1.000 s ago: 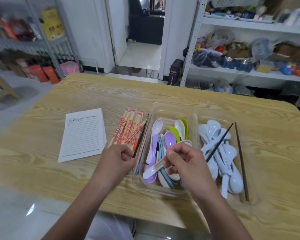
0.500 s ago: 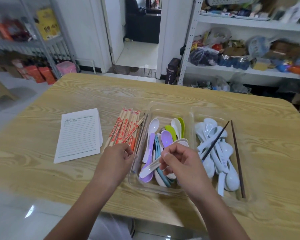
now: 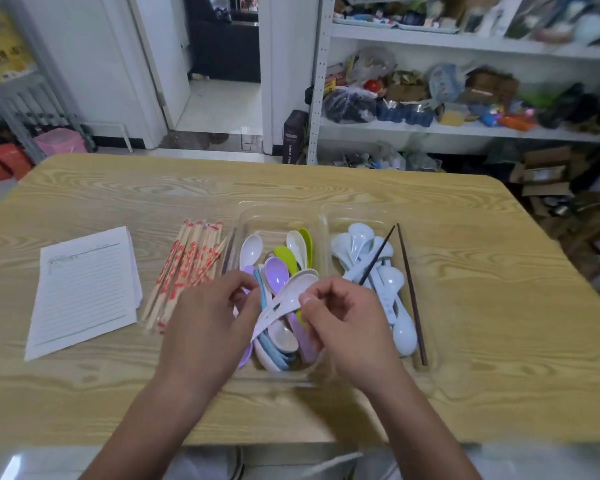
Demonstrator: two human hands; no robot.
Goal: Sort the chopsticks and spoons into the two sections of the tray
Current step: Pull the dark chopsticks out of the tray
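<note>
A clear two-section tray (image 3: 281,206) sits on the wooden table. Its left section holds several coloured spoons (image 3: 277,271). The right section holds pale blue spoons (image 3: 394,282) with two dark chopsticks (image 3: 411,292) lying across and beside them. A pile of paper-wrapped chopsticks (image 3: 187,268) lies on the table just left of the tray. My right hand (image 3: 343,327) pinches a white spoon (image 3: 293,296) by its bowl, raised slantwise over the left section. My left hand (image 3: 205,327) hovers at that section's left edge, fingers curled near the spoon handles; what it touches is hidden.
A lined notepad (image 3: 84,289) lies on the table left of the wrapped chopsticks. Cluttered shelves (image 3: 465,129) stand behind the table's far right, and a doorway (image 3: 222,98) opens behind its middle. Bare tabletop (image 3: 499,306) stretches right of the tray.
My right hand has raised and turned the white spoon, its bowl now pointing away from me. My left hand has moved right, from beside the wrapped chopsticks to the tray's left section.
</note>
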